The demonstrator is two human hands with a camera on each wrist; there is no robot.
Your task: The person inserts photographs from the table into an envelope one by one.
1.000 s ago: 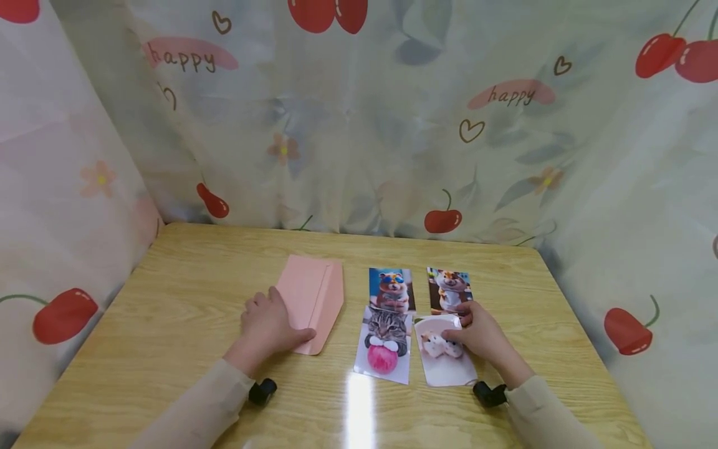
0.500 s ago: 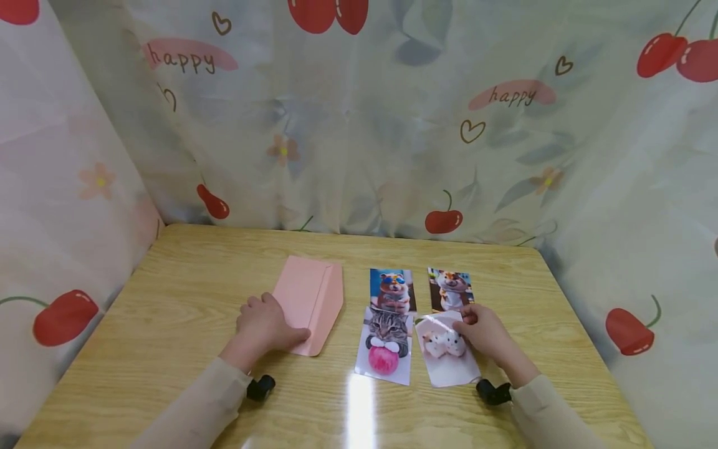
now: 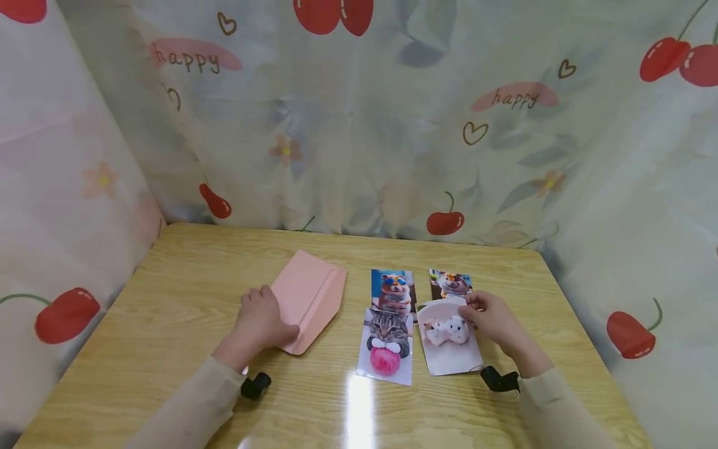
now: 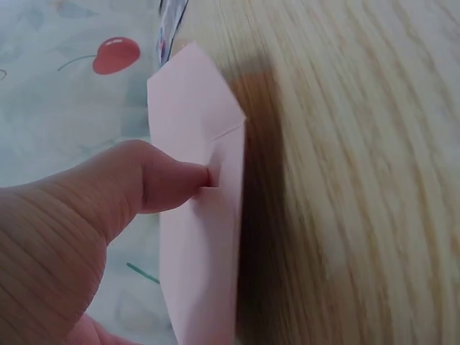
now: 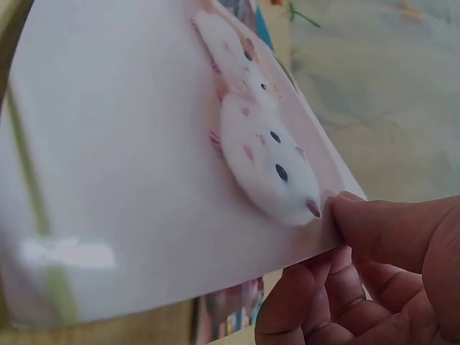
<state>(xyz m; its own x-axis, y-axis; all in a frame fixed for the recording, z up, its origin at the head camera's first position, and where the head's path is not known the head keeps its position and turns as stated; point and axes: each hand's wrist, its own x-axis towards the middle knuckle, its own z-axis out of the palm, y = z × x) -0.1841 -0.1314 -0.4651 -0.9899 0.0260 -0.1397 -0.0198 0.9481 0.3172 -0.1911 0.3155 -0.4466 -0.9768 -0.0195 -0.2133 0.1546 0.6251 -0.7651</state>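
Observation:
My left hand [image 3: 260,321] grips a pink envelope [image 3: 308,290] by its left side. In the left wrist view the thumb presses on the face of the envelope [image 4: 190,251], which is tilted with its edge close over the wood. My right hand [image 3: 496,321] pinches the right edge of a photo card of two white hamsters [image 3: 449,349] between thumb and fingers. The right wrist view shows this hamster card [image 5: 129,144] lifted and slightly bent. It overlaps the lower part of a card with a brown-and-white animal [image 3: 450,284] behind it.
A card of a cat with a pink ball [image 3: 387,355] lies left of the hamster card, overlapping a card of an animal in sunglasses [image 3: 394,290]. The wooden table [image 3: 196,274] is enclosed by a cherry-print curtain [image 3: 348,156]. Black wrist cameras [image 3: 499,379] sit at both cuffs.
The right hand has taken the edge of the two-hamster card and raised it up and away from me. The left hand has tilted the envelope and turned it slightly clockwise.

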